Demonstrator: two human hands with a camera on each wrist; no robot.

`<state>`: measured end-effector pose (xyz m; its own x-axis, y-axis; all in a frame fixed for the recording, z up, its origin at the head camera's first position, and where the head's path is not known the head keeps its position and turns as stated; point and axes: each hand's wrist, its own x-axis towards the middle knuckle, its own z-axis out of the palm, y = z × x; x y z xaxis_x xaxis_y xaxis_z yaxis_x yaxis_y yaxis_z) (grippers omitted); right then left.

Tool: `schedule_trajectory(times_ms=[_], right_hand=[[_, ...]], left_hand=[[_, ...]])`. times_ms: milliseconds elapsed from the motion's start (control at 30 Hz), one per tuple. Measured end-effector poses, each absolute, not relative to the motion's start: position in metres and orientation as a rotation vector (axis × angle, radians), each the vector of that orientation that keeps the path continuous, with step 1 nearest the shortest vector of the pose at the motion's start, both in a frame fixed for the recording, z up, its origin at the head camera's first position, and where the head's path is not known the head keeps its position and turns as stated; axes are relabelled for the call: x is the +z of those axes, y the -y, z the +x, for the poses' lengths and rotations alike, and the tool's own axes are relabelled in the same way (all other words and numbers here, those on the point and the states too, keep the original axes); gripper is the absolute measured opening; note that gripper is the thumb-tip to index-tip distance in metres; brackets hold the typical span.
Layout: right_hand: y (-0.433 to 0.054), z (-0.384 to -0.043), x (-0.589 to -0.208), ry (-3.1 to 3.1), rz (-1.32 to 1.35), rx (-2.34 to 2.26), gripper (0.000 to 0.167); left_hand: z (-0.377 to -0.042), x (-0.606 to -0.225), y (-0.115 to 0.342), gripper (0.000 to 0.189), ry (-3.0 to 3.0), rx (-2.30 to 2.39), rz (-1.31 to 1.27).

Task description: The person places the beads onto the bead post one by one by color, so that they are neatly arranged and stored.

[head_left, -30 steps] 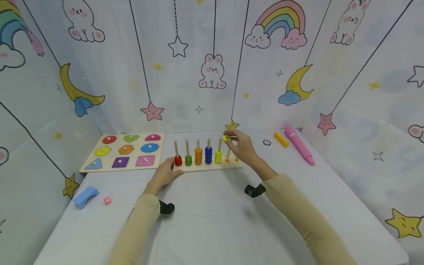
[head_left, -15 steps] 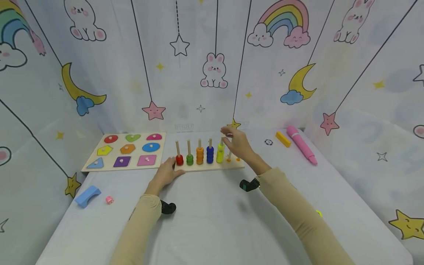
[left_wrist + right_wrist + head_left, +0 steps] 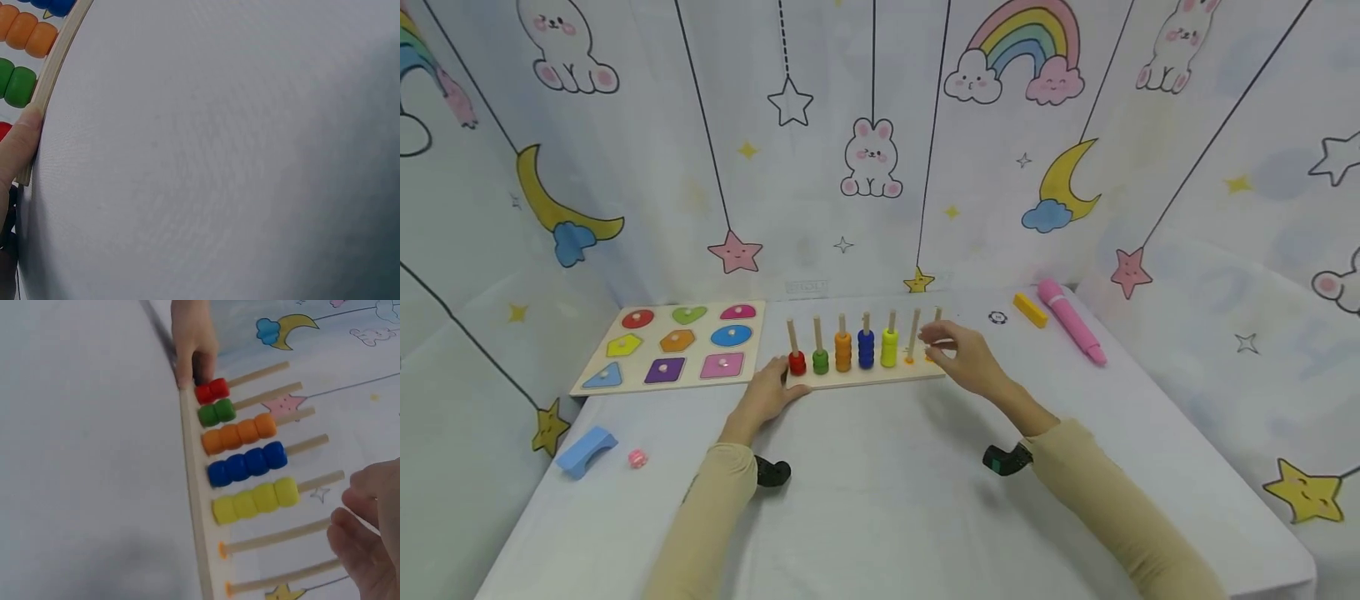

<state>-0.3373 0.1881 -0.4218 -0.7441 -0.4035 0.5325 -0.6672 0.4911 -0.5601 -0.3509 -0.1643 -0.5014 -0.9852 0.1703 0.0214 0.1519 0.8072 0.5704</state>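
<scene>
A wooden bead-stacking board (image 3: 872,381) with upright pegs stands at the back middle of the table. From left to right its pegs carry red beads (image 3: 797,363), green beads (image 3: 821,361), orange beads (image 3: 843,353), blue beads (image 3: 866,350) and yellow beads (image 3: 890,349). The two pegs (image 3: 278,536) on the right are bare. My left hand (image 3: 765,392) grips the board's left end, thumb (image 3: 24,134) along the front edge. Beside the bare pegs hovers my right hand (image 3: 966,360), fingers loosely bent with nothing between them.
A shape puzzle board (image 3: 700,343) lies at the back left. Nearer on that side are a blue arch block (image 3: 587,452) and a small pink piece (image 3: 637,458). At the back right lie a pink pen-shaped toy (image 3: 1072,322), a yellow block (image 3: 1030,310) and a round chip (image 3: 997,317).
My right hand put a yellow bead onto the yellow peg, let go and moved right and down toward the bare pegs. My left hand keeps its hold on the board.
</scene>
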Motion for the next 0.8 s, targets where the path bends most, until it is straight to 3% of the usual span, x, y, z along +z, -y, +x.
schedule_trajectory(times_ms=[467, 800], right_hand=[[-0.327, -0.253, -0.469, 2.667, 0.658, 0.982, 0.026], [-0.367, -0.188, -0.485, 2.806, 0.360, 0.891, 0.033]], left_hand=[[-0.348, -0.500, 0.164, 0.080, -2.952, 0.916, 0.254], [-0.349, -0.500, 0.163, 0.081, -2.944, 0.928, 0.268]])
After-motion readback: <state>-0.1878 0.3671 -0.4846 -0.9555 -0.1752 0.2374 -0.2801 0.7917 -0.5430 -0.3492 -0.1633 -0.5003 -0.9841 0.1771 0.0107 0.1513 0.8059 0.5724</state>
